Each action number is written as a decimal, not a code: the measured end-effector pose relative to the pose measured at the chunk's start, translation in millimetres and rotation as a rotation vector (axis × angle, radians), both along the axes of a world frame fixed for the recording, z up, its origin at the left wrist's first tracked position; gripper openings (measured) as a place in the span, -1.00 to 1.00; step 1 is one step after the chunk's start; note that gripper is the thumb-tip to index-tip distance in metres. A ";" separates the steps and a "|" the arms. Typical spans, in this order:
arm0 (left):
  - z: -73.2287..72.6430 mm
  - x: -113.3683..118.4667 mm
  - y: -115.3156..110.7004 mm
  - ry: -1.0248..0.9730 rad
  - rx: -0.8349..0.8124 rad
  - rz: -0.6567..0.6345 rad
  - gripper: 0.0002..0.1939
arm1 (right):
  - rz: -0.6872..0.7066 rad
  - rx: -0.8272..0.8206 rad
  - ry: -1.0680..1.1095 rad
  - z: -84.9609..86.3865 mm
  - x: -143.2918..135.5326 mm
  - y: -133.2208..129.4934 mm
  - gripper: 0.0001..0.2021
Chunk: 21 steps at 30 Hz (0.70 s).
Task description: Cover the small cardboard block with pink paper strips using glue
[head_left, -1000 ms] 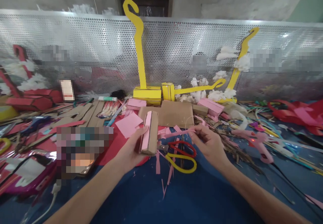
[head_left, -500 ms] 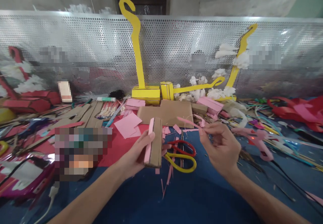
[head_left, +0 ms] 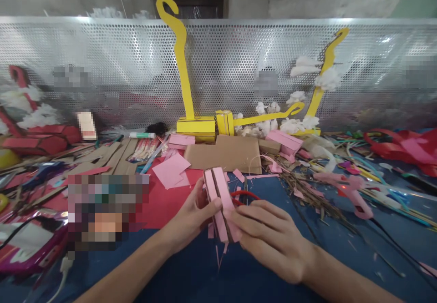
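A small cardboard box (head_left: pixel 215 182) is tilted upright over the blue table, with pink paper faces and bare brown cardboard between them. My left hand (head_left: pixel 196 209) grips it from the left, thumb on the front. On the right face lies a pink paper strip (head_left: pixel 223 184); the fingers of my right hand (head_left: pixel 273 230) are closed against its lower part, fingertips partly hidden. Just behind my right hand, the red handle (head_left: pixel 246 195) of a pair of scissors shows; the rest is covered.
A pink glue gun (head_left: pixel 353 189) with a lit red light lies at right, its cord trailing forward. Behind stand yellow hook-necked cardboard figures (head_left: pixel 184 66) against a perforated metal panel (head_left: pixel 119 66). Pink paper sheets (head_left: pixel 170 171) and a brown cardboard piece (head_left: pixel 235 153) lie ahead.
My right hand has come left and down to the box, bringing the pink strip onto it. The box has turned in my left hand, showing more pink faces.
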<state>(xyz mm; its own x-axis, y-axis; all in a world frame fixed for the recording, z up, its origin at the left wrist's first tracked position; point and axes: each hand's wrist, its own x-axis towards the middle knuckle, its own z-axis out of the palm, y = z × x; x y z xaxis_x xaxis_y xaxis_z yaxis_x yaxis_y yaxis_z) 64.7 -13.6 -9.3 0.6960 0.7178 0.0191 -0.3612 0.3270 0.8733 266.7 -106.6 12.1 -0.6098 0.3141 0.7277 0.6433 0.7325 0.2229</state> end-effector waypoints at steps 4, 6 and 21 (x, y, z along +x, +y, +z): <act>-2.6 0.2 2.7 -0.018 -0.001 0.027 -0.39 | -0.028 -0.027 -0.011 -4.4 -3.0 2.5 -0.87; -2.6 0.1 4.2 -0.025 -0.007 0.035 -0.40 | -0.043 -0.053 -0.014 -9.4 -2.1 3.5 -0.87; -4.4 -2.4 10.0 -0.039 0.082 0.016 -0.27 | 0.006 -0.022 -0.079 -7.4 -5.4 5.2 -0.84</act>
